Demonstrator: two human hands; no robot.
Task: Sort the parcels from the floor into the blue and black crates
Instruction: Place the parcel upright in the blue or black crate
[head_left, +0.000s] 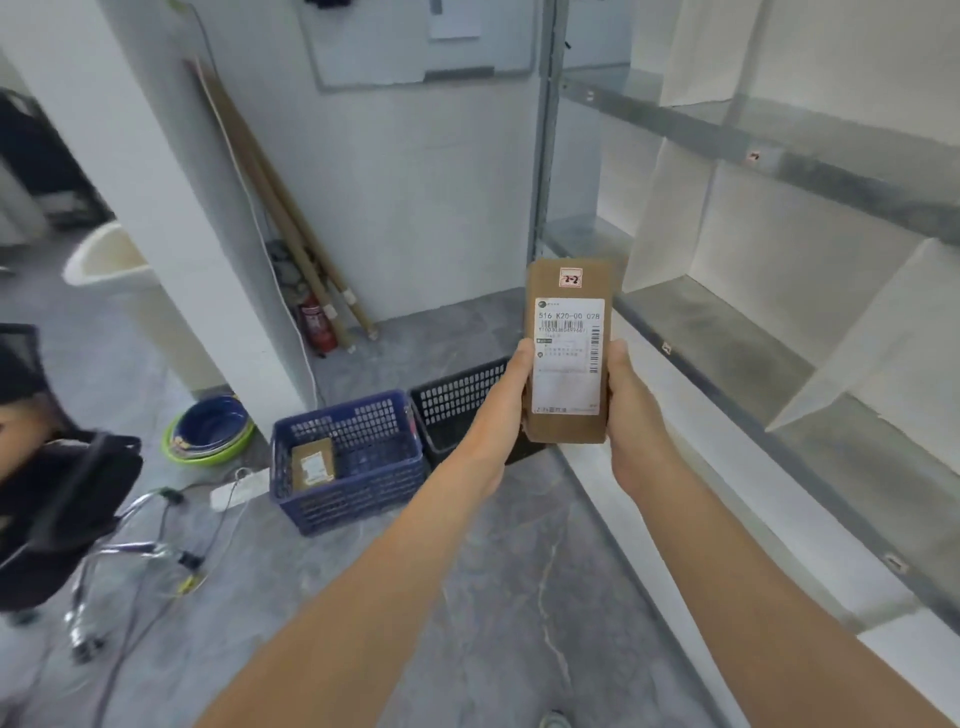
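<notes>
Both forearms reach forward, my left hand (508, 408) and right hand (631, 410) gripping the sides of a tall brown cardboard parcel (569, 291) with a white label, held upright in the air. Beyond, near the floor's far edge, the blue plastic lattice crate (363, 501) and black lattice crate (457, 395) stand touching; a careless drop could land it in the wrong one.

Fingers of left grip (506, 405) and right grip (631, 405) hidden behind held parcel (569, 353); only thumbs show on front edges. Rear face of held parcel hidden; fine print on lower label blurred, unreadable. Much of black crate (457, 397) hidden by left forearm and held parcel; contents cannot be told. In blue crate (353, 499), small parcel (311, 464): label too small to read. At left edge, black chair (62, 499) blurred, cut off. At bottom edge, shoe (553, 719) cut off
</notes>
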